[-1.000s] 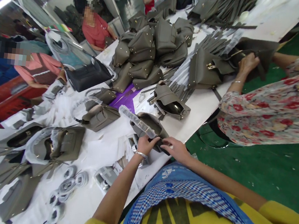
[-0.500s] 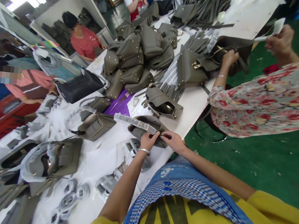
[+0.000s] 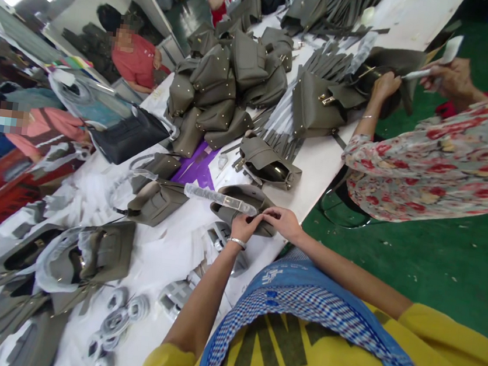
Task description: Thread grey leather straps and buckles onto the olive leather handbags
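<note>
An olive-grey handbag [image 3: 249, 193] lies in front of me near the table's edge, its mouth open. A strap in clear plastic wrap [image 3: 207, 195], with metal fittings, stretches across it. My left hand [image 3: 245, 228] is closed at the near side of the bag, close to the strap's end. Right beside it, my right hand [image 3: 284, 223] pinches the bag's edge, and the fingertips of both hands nearly meet. The exact part between the fingers is too small to make out. Another olive-grey handbag [image 3: 268, 161] lies just beyond, with its top open.
A heap of olive bags [image 3: 213, 82] covers the far table. More bags [image 3: 156, 199] and wrapped coiled straps [image 3: 116, 321] lie to the left. On the right, a co-worker in a floral top [image 3: 440, 164] handles a bag with a white tool. Other people work across the table.
My right hand's fingers have come closer to my left hand at the bag's edge. The wrapped strap has turned slightly. The co-worker's white tool has moved into the other bag.
</note>
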Demonstrator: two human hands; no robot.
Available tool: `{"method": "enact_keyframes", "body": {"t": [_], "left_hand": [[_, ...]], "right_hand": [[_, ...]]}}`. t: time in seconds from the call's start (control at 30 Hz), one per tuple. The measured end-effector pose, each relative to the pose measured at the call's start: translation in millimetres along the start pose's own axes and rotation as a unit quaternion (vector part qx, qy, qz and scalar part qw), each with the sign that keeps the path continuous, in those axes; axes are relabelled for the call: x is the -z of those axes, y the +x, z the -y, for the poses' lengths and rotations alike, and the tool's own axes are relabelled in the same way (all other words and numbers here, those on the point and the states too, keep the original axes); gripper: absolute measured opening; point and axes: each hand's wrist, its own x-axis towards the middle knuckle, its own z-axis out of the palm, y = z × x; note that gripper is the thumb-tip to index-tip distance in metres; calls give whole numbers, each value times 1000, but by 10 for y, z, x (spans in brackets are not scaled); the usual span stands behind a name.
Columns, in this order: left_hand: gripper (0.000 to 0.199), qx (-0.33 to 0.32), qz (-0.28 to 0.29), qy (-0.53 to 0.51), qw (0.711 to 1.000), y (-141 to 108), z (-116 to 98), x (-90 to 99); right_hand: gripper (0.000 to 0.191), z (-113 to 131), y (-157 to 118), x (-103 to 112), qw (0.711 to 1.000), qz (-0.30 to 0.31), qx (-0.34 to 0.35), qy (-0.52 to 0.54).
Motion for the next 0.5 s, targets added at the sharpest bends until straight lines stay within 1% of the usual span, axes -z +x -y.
{"method": "enact_keyframes", "body": {"t": [0.07, 0.17, 0.23, 0.3, 0.37, 0.5], "left_hand": [[39, 2, 6, -24, 1000, 25, 41, 5], [33, 13, 0, -71, 997, 66, 118, -12], [32, 21, 4, -87, 996, 88, 162, -31], [33, 24, 10, -101, 995, 101, 193, -45], [33, 27, 13, -118, 993, 102, 210, -51], [37, 38, 14, -143, 989, 82, 210, -48]], "right_hand": [[24, -14, 9, 8, 1000, 18, -2, 7], [25, -14, -17, 10, 998, 38, 6, 45], [26, 0, -50, 3, 999, 22, 10, 46], [25, 9, -79, -10, 1000, -2, 8, 23], [25, 2, -87, -27, 1000, -12, -9, 14], [29, -62, -53, -67, 994, 3, -72, 76]]}}
